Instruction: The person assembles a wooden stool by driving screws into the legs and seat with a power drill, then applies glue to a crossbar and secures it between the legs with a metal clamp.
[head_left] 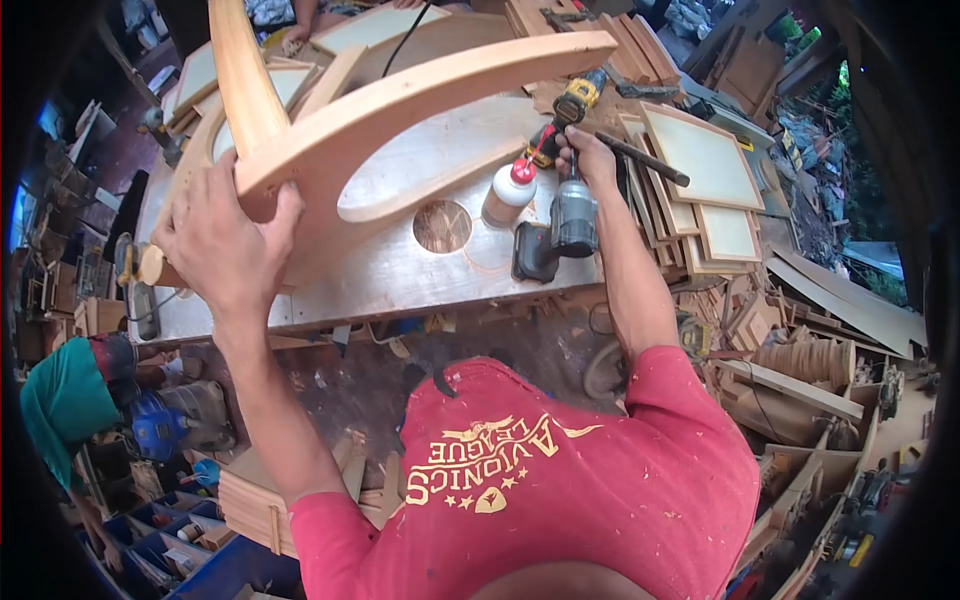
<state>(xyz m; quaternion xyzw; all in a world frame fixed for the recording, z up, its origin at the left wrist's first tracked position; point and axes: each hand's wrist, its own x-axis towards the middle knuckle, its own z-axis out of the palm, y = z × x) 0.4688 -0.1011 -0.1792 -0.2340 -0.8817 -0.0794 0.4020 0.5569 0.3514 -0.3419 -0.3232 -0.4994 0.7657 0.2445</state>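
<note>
My left hand (228,235) grips the lower left end of a curved wooden frame (400,95), thumb and fingers on either side of the wood. The frame stands tilted over the metal-topped table (390,275). At the right, my right hand (585,158) has its fingers bent at the front end of a grey cordless driver (573,220); what exactly the fingers hold is partly hidden. Beside the driver stands a white glue bottle (508,195) with a red cap. A yellow and black drill (580,97) lies just beyond my right hand.
A dark rod (640,158) extends right of my right hand. Framed panels (700,160) are stacked at the right. Another person's hand (296,38) is at the far side. A person in a green garment (68,400) is at the left. The tabletop has a round hole (442,227).
</note>
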